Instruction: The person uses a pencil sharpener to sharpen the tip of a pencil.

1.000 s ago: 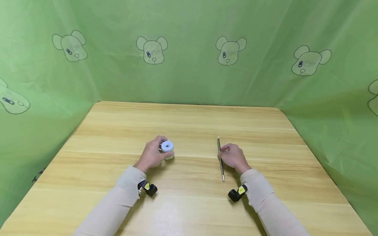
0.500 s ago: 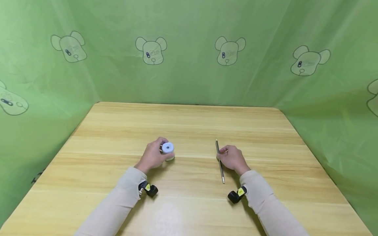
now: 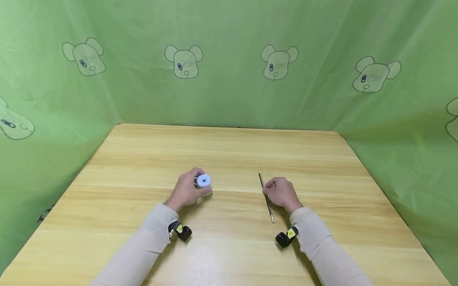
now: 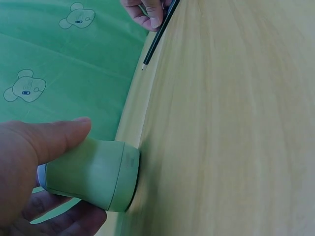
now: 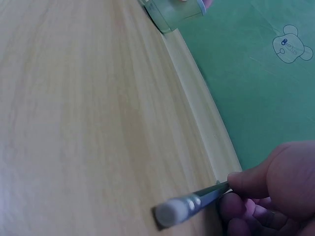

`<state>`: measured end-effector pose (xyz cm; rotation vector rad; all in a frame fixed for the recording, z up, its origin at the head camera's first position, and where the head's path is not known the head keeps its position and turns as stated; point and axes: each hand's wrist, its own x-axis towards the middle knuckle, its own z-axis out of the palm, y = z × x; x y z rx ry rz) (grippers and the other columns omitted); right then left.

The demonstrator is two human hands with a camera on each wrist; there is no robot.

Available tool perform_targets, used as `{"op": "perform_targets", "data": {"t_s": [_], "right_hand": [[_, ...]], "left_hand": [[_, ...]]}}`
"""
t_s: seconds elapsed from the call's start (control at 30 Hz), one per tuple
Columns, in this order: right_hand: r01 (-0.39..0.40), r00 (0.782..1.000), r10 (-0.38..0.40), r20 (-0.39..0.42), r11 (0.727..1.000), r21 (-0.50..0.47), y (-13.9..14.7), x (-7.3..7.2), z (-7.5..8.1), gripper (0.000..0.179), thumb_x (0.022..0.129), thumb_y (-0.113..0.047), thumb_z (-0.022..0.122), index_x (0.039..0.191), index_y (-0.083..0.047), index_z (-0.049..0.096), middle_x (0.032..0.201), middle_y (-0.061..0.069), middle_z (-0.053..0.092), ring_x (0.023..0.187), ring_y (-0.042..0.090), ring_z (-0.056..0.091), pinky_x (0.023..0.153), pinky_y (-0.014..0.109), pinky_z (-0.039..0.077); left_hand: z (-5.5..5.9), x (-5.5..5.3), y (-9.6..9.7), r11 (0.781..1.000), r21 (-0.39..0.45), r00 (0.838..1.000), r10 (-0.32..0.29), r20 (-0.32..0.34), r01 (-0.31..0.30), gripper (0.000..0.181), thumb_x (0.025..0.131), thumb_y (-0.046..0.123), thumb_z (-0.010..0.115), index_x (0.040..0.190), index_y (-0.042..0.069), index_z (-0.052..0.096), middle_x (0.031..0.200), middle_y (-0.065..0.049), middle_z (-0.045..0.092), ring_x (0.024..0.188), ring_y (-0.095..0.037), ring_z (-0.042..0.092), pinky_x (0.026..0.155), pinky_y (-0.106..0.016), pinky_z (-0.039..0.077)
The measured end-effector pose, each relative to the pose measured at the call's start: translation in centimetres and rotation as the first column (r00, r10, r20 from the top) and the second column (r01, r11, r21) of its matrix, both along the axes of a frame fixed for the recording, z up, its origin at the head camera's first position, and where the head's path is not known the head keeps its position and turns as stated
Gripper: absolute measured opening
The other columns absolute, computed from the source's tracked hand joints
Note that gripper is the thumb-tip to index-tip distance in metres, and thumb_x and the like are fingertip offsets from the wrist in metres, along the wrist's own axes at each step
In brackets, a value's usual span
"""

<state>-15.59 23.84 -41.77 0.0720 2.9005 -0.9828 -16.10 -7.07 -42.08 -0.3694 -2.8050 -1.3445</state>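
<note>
My left hand (image 3: 186, 189) grips a small rounded pencil sharpener (image 3: 204, 181), fingers and thumb around its sides. Its top is pale lavender with a dark hole in the middle. In the left wrist view the sharpener (image 4: 93, 174) has a light green body, and its base is at the tabletop. My right hand (image 3: 282, 193) pinches a dark pencil (image 3: 268, 206) between thumb and fingers. The pencil's pale point faces away from me, and its eraser end (image 5: 172, 212) with a metal band faces me. A gap of bare wood separates the pencil from the sharpener.
The wood-grain table (image 3: 229, 151) extends around both hands. Beyond its back and side edges hangs a green curtain (image 3: 229, 91) printed with bear heads. Black wrist cameras (image 3: 184, 232) sit on both wrists over light sleeves.
The pencil has turned in my right hand, its point swinging left and its eraser end slightly right. My left hand and the sharpener have shifted slightly right and nearer.
</note>
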Motion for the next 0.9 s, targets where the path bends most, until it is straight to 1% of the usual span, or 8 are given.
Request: {"op": "perform_targets", "data": {"t_s": [0.13, 0.33, 0.5, 0.6, 0.7, 0.8, 0.87, 0.9], "right_hand": [[0.002, 1.0, -0.002, -0.01, 1.0, 0.0, 0.0, -0.1, -0.1, 0.014, 0.088, -0.015, 0.068, 0.094, -0.002, 0.068, 0.081, 0.006, 0.064, 0.074, 0.021, 0.058, 0.067, 0.036, 0.051], [0.0, 1.0, 0.0, -0.018, 1.0, 0.01, 0.0, -0.1, -0.3, 0.015, 0.088, -0.015, 0.068, 0.094, -0.002, 0.068, 0.081, 0.006, 0.063, 0.074, 0.021, 0.058, 0.067, 0.036, 0.05], [-0.007, 0.999, 0.008, -0.034, 1.0, 0.026, -0.1, -0.1, -0.3, 0.014, 0.088, -0.017, 0.068, 0.092, -0.003, 0.068, 0.081, 0.006, 0.063, 0.074, 0.022, 0.057, 0.065, 0.035, 0.049], [-0.022, 0.999, 0.023, -0.037, 0.999, 0.028, 0.0, 0.0, -0.3, 0.017, 0.089, -0.021, 0.068, 0.088, -0.005, 0.066, 0.078, 0.006, 0.061, 0.071, 0.021, 0.056, 0.061, 0.032, 0.047], [-0.048, 0.997, 0.049, -0.059, 0.999, 0.017, 0.4, 0.2, -0.3, 0.023, 0.09, -0.027, 0.068, 0.082, -0.006, 0.063, 0.073, 0.004, 0.059, 0.065, 0.019, 0.053, 0.057, 0.029, 0.045], [-0.066, 0.992, 0.067, -0.109, 0.998, 0.009, 1.0, 0.4, -0.3, 0.029, 0.093, -0.031, 0.065, 0.077, -0.007, 0.059, 0.067, 0.003, 0.056, 0.06, 0.019, 0.051, 0.053, 0.029, 0.044], [-0.063, 0.986, 0.066, -0.154, 0.998, 0.021, 1.6, 0.7, -0.1, 0.032, 0.094, -0.032, 0.063, 0.074, -0.008, 0.056, 0.064, 0.003, 0.054, 0.056, 0.019, 0.05, 0.053, 0.029, 0.044], [-0.062, 0.981, 0.069, -0.181, 0.997, 0.042, 2.0, 0.8, 0.0, 0.032, 0.094, -0.032, 0.062, 0.073, -0.008, 0.055, 0.062, 0.002, 0.053, 0.055, 0.018, 0.049, 0.052, 0.029, 0.043]], "left_hand": [[-0.1, 0.1, 0.1, 1.0, 0.0, 1.0, -0.003, -0.008, 0.003, 0.046, 0.076, 0.017, 0.084, 0.112, 0.006, 0.058, 0.106, -0.009, 0.063, 0.096, -0.026, 0.06, 0.087, -0.041, 0.053], [-0.3, 0.0, 0.1, 1.0, -0.007, 1.0, -0.009, -0.02, 0.009, 0.048, 0.075, 0.017, 0.085, 0.113, 0.005, 0.057, 0.106, -0.01, 0.063, 0.097, -0.027, 0.059, 0.089, -0.042, 0.052], [-0.3, 0.0, 0.1, 1.0, -0.026, 0.999, -0.01, -0.031, 0.01, 0.055, 0.076, 0.02, 0.085, 0.119, 0.004, 0.055, 0.109, -0.011, 0.062, 0.099, -0.027, 0.059, 0.089, -0.042, 0.052], [0.0, 0.0, -0.1, 1.0, -0.026, 1.0, -0.009, -0.024, 0.008, 0.061, 0.077, 0.025, 0.084, 0.125, 0.003, 0.053, 0.111, -0.012, 0.062, 0.1, -0.028, 0.058, 0.088, -0.042, 0.052], [0.5, 0.0, -0.5, 1.0, -0.01, 1.0, 0.001, -0.024, -0.002, 0.06, 0.081, 0.03, 0.08, 0.127, 0.002, 0.053, 0.113, -0.014, 0.061, 0.102, -0.029, 0.058, 0.088, -0.043, 0.053], [1.1, 0.0, -1.3, 1.0, -0.015, 0.997, 0.023, -0.069, -0.024, 0.049, 0.087, 0.031, 0.074, 0.121, 0.002, 0.057, 0.109, -0.014, 0.062, 0.098, -0.028, 0.058, 0.084, -0.042, 0.054], [1.5, 0.0, -2.2, 0.999, -0.032, 0.991, 0.034, -0.129, -0.039, 0.038, 0.09, 0.03, 0.071, 0.113, 0.001, 0.061, 0.1, -0.012, 0.063, 0.09, -0.026, 0.059, 0.078, -0.039, 0.054], [1.7, 0.0, -2.7, 0.998, -0.046, 0.986, 0.042, -0.161, -0.051, 0.032, 0.091, 0.028, 0.07, 0.107, 0.002, 0.063, 0.094, -0.011, 0.063, 0.085, -0.025, 0.058, 0.074, -0.037, 0.054]]}}
